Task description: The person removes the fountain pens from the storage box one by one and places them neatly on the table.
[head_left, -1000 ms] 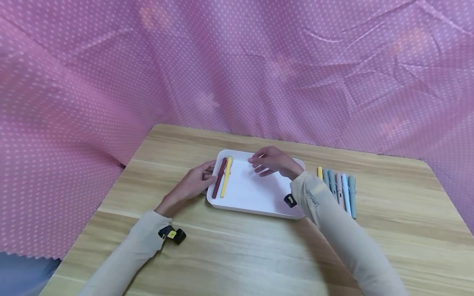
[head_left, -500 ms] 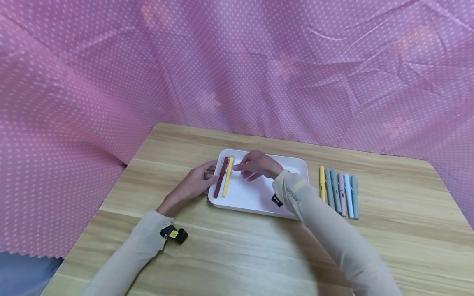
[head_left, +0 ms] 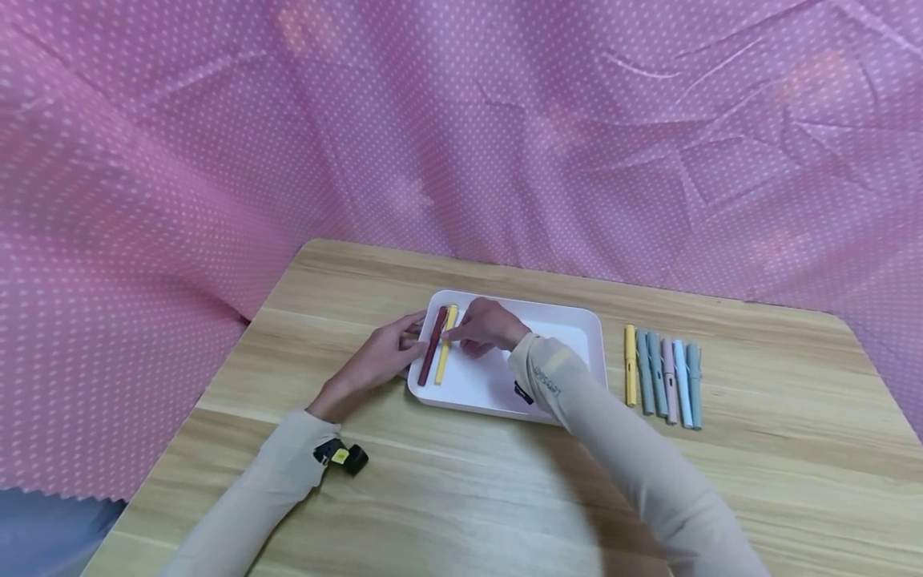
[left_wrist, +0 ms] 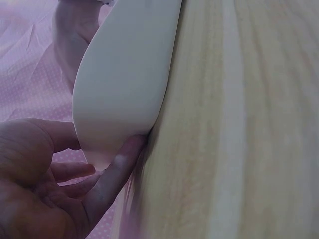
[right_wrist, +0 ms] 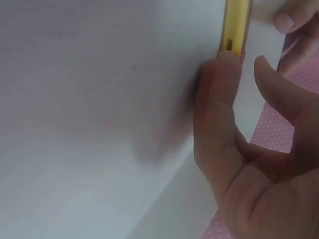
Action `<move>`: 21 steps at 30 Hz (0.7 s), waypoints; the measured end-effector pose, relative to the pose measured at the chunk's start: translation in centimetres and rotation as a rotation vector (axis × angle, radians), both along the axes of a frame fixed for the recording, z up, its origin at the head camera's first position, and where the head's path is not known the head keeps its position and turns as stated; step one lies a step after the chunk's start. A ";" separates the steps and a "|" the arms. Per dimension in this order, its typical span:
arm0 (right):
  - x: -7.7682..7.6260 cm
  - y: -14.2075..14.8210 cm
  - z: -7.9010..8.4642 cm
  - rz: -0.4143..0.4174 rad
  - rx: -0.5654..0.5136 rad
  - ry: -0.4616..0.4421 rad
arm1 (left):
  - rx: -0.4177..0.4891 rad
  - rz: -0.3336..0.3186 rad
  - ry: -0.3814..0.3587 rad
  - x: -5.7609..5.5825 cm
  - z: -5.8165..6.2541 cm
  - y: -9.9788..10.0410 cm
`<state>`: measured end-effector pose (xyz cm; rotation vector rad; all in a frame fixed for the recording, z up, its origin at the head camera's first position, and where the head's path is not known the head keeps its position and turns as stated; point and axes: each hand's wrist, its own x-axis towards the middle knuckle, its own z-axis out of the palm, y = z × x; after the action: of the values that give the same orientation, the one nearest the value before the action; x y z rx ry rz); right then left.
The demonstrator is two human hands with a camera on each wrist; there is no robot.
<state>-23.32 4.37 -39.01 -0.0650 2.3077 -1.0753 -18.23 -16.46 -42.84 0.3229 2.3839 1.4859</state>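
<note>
A white tray [head_left: 555,327] holds a dark red pen [head_left: 426,367] and a yellow pen [head_left: 441,367], side by side at its left end. My left hand [head_left: 376,357] grips the tray's left end; in the left wrist view its thumb meets the rim and a finger lies low against the tray's wall [left_wrist: 124,74]. Reaching across the tray, my right hand [head_left: 490,324] touches the yellow pen with its fingertips. In the right wrist view, two fingers press beside the pen's barrel [right_wrist: 235,25] while the thumb stands apart from it.
Right of the tray, several pens lie in a row on the wooden table [head_left: 404,497]: a yellow pen [head_left: 630,365], grey-green ones, a pinkish pen [head_left: 669,381] and a light blue pen [head_left: 681,385]. Pink dotted cloth [head_left: 461,144] hangs behind the table.
My right hand has moved left and down over the tray, from above its middle to the yellow pen. My left hand has kept its hold on the tray.
</note>
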 end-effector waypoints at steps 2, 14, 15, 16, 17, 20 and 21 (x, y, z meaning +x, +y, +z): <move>-0.2 -0.3 -0.3 0.003 0.047 0.012 | 0.005 0.002 -0.005 0.0 0.0 0.0; -0.6 -1.0 -0.7 0.029 0.208 0.050 | 0.008 0.005 0.006 -0.1 0.1 0.2; -0.6 -0.8 -0.6 0.029 0.206 0.047 | 0.007 0.003 0.010 -0.1 0.0 0.2; -0.5 -0.7 -0.6 0.028 0.203 0.043 | 0.005 0.000 0.014 -0.1 0.0 0.2; -0.4 -0.5 -0.5 0.026 0.200 0.039 | 0.002 -0.002 0.015 -0.1 0.0 0.1; -0.4 -0.2 -0.5 0.021 0.208 0.034 | -0.001 -0.005 0.014 -0.1 0.1 0.2; -0.4 -0.1 -0.5 0.020 0.214 0.034 | 0.000 -0.004 0.013 -0.1 0.1 0.2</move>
<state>-23.73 4.28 -39.49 -0.0229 2.4330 -0.8172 -18.31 -16.30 -42.77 0.3375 2.3919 1.4866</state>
